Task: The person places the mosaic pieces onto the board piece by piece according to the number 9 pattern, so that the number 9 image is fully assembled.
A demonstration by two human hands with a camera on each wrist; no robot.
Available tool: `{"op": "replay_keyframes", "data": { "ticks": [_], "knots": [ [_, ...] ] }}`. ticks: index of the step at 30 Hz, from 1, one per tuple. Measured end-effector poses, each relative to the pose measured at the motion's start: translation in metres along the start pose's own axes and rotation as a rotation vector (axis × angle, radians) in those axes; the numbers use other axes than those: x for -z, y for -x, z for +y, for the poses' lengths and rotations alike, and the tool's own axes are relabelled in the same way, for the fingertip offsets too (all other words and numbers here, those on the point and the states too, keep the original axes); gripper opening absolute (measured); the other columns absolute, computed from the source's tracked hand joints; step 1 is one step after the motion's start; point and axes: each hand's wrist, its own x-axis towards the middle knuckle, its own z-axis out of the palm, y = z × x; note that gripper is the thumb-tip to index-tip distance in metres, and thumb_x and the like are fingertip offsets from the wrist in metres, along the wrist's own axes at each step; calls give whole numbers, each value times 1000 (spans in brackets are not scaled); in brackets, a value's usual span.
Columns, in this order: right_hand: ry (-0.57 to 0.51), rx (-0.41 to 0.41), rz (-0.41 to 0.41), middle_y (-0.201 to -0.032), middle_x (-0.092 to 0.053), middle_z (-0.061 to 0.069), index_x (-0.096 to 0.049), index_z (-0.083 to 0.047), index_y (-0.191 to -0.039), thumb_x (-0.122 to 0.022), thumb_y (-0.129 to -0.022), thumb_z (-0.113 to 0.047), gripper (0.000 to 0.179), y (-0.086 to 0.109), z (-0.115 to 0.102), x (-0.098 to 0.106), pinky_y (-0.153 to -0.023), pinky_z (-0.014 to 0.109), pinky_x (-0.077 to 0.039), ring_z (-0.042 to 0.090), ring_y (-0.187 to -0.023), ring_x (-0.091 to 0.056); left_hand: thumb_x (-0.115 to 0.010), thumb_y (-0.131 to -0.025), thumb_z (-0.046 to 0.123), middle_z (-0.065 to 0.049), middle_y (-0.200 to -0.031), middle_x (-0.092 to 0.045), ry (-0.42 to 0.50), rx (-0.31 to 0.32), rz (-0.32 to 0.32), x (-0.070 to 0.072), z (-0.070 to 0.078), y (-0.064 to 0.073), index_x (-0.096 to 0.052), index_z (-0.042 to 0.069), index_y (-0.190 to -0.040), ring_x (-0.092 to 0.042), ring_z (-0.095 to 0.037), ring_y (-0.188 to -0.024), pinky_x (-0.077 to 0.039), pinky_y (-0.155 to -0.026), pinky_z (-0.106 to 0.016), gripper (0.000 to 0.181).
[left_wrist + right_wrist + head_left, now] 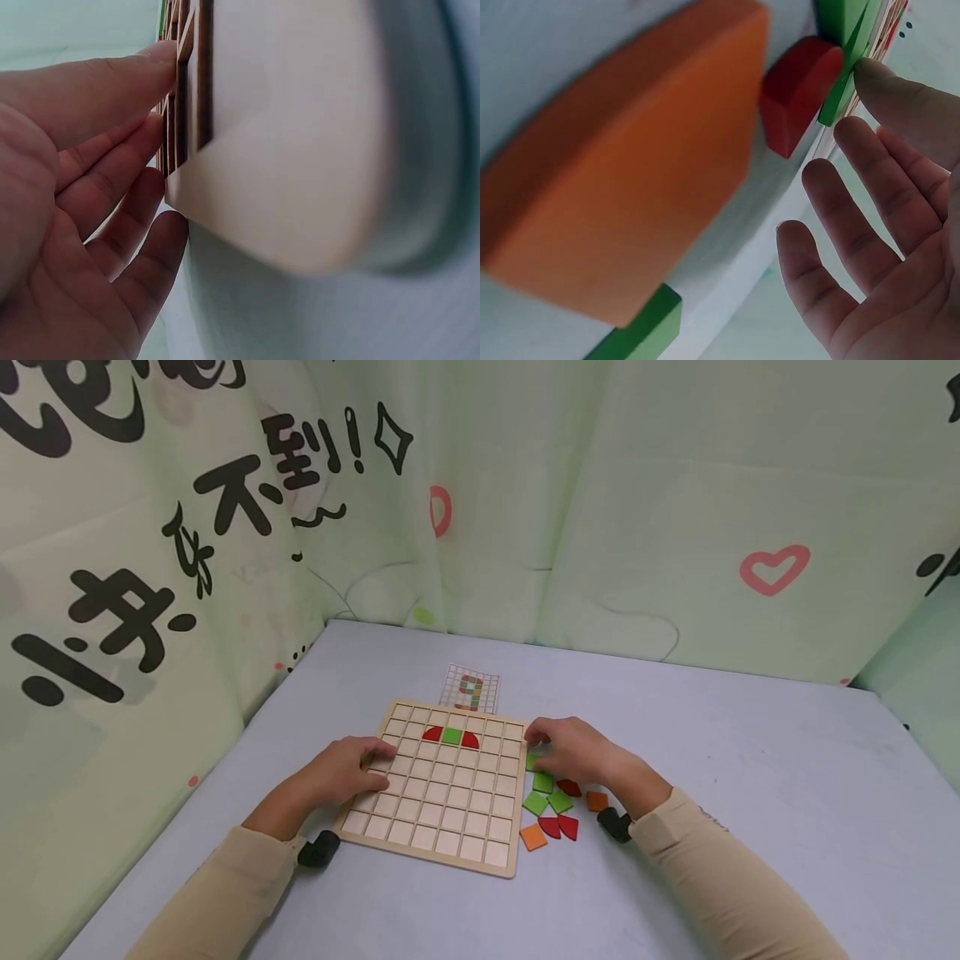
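Observation:
A wooden grid board (430,813) lies on the table, with a green square tile (452,737) between two red quarter-round tiles (470,741) in an upper row. At the board's left edge rests my left hand (339,774), thumb on the grid and fingers along the side. My right hand (576,750) is over the loose tiles beside the board's right edge. Its thumb touches a green square tile (838,94), while the other fingers are spread and loosely bent. A red tile (799,86) and a large-looking orange tile (652,157) lie nearer the right wrist camera.
Behind the board lies a printed pattern card (450,685), partly covered by it. More green tiles (535,802), red tiles (567,827) and orange tiles (533,837) are scattered right of the board. A printed curtain (660,510) encloses the white-covered table (780,793).

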Motion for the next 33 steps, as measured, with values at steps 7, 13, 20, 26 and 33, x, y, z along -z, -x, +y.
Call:
{"op": "replay_keyframes", "data": {
  "ticks": [7,13,20,26,33],
  "knots": [
    [25,10,2,-111,-65,3,-64,-10,-119,-74,-90,-15,31,0,1,0,-92,39,-51,22,-99,-56,-75,-90,13,-18,-140,-54,-1,2,5,0,0,-1,-63,5,-131,-44,-37,-135,-39,-107,-53,43],
    [33,15,-1,-104,-67,1,-67,-12,-109,-73,-91,-15,20,-1,1,1,-88,37,-51,21,-94,-56,-74,-90,14,-18,-140,-55,-7,-1,3,-1,-1,-1,-64,6,-131,-43,-37,-135,-39,-107,-53,43],
    [69,20,-7,-103,-68,0,-69,-14,-105,-74,-91,-17,16,-1,1,1,-86,37,-51,20,-92,-57,-74,-90,13,-18,-140,-54,-3,-4,2,0,-1,-1,-63,5,-131,-44,-37,-135,-39,-107,-52,43],
    [64,7,-23,-104,-69,0,-69,-14,-107,-72,-90,-16,16,-1,2,3,-87,38,-51,21,-93,-57,-74,-90,13,-18,-141,-54,-3,0,0,0,-1,-1,-63,5,-131,-43,-37,-136,-39,-107,-53,43],
    [45,4,-29,-104,-70,0,-69,-12,-106,-69,-88,-10,19,0,2,5,-88,40,-50,21,-95,-58,-74,-91,13,-20,-140,-54,-1,-18,-7,1,0,1,-63,4,-131,-42,-39,-136,-38,-107,-54,42]
  ]
}}
